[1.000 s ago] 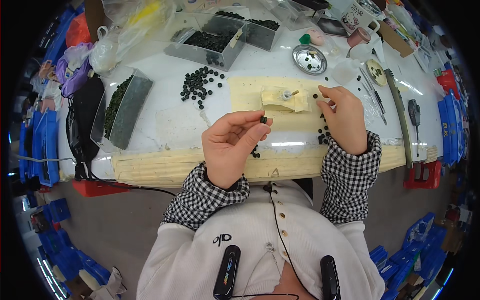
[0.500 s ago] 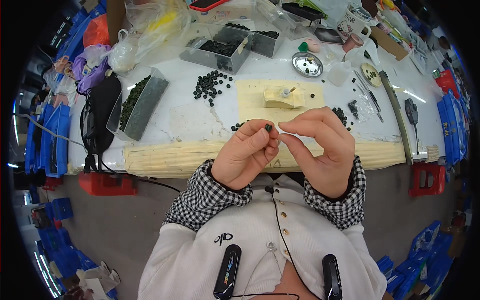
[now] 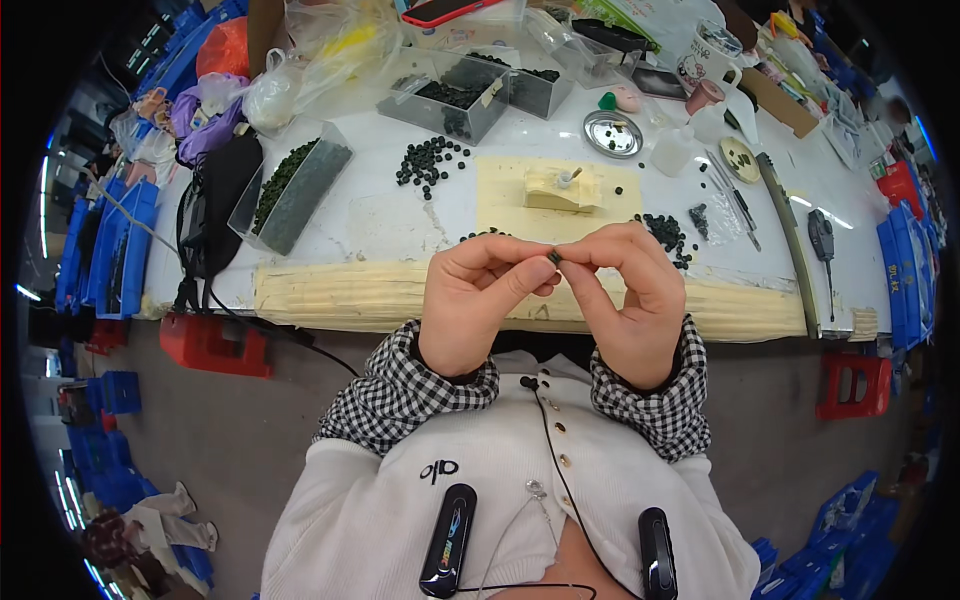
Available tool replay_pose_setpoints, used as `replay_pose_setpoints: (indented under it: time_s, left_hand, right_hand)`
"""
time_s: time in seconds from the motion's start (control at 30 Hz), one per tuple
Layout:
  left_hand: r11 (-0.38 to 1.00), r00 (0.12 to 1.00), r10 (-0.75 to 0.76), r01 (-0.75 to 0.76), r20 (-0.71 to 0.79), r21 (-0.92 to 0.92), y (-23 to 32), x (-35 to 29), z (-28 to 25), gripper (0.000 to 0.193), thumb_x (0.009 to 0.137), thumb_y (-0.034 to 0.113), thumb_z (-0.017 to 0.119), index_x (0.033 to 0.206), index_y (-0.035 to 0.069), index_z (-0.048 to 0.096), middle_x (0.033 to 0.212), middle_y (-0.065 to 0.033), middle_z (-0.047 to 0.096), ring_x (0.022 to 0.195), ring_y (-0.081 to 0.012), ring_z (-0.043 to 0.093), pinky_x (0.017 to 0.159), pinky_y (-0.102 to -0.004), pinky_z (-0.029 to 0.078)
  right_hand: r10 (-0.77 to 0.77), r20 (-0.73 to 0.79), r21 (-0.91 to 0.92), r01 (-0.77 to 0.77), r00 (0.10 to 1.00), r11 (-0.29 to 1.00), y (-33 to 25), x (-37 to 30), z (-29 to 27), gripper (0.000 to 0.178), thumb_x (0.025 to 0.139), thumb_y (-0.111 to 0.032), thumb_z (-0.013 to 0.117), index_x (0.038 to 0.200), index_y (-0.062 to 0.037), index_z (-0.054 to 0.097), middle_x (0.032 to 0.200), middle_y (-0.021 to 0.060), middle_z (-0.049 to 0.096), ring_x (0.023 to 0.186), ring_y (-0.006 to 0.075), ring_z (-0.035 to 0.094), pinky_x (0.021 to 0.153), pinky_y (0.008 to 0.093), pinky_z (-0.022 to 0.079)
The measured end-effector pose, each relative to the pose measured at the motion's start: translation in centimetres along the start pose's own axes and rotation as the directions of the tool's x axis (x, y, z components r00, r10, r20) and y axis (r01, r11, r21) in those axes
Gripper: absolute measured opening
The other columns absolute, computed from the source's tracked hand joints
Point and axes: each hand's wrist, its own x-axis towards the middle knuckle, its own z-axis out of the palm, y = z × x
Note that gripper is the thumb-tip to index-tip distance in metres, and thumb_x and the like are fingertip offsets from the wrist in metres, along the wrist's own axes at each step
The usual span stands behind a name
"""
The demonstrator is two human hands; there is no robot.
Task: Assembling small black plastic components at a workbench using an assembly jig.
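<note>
A small dark green-black piece (image 3: 554, 257) is pinched between the fingertips of both hands, above the table's near edge. My left hand (image 3: 478, 300) is closed on its left side, thumb and forefinger together. From the right, my right hand (image 3: 632, 298) meets it with thumb and forefinger, also closed on it. Fingertips hide most of the piece. Just beyond the hands stands a cream block with a small peg (image 3: 562, 188) on a yellowish sheet (image 3: 500, 180). Dark round beads (image 3: 664, 232) lie beside my right hand, and a few more show behind my left.
Loose black beads (image 3: 428, 165) form a pile left of the sheet. Behind it are clear bins (image 3: 475, 125) of dark pieces; another clear bin (image 3: 330, 190) stands at left. A round metal dish (image 3: 613, 152), tweezers-like tools (image 3: 738, 205) and a black handheld radio (image 3: 823, 240) lie to the right.
My right hand has moved left, and its fingertips now meet the left hand's at the small piece. The view has shifted slightly.
</note>
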Motion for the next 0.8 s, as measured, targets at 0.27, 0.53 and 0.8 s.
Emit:
replay_pose_setpoints:
  time_s: [0.27,0.53,0.8]
  left_hand:
    - [0.978,0.995,0.071,-0.058,-0.063,0.201,0.2,1.5,1.4,0.021,0.086,-0.001,0.064,0.106,-0.005,0.063,0.093,-0.0107,0.067,0.084,-0.0128,0.063,0.076,-0.0242,0.051]
    - [0.985,0.994,0.073,-0.059,-0.080,0.165,-0.4,1.5,1.5,0.019,0.083,-0.003,0.066,0.102,-0.005,0.064,0.092,-0.0128,0.068,0.081,-0.0141,0.065,0.076,-0.0245,0.053]
    - [0.980,0.984,0.139,-0.120,-0.109,0.159,0.2,-0.5,-0.7,0.014,0.083,-0.004,0.065,0.098,-0.005,0.064,0.091,-0.0118,0.068,0.082,-0.0131,0.064,0.075,-0.0230,0.053]
  right_hand:
    - [0.084,-0.081,0.121,-0.074,0.993,0.990,1.5,0.3,-0.1,0.018,0.074,0.009,0.068,0.090,0.0013,0.066,0.083,0.0101,0.062,0.071,0.0168,0.062,0.063,0.0251,0.049]
    - [-0.088,-0.111,-0.057,0.082,0.990,0.995,1.7,0.1,-0.5,0.019,0.074,0.009,0.068,0.091,0.0011,0.067,0.085,0.0121,0.064,0.076,0.0211,0.064,0.065,0.0275,0.051]
    - [0.021,-0.060,0.099,-0.015,0.998,0.995,0.8,-1.0,2.1,0.021,0.076,0.009,0.066,0.095,0.0001,0.068,0.087,0.0096,0.062,0.077,0.0173,0.063,0.067,0.0254,0.050]
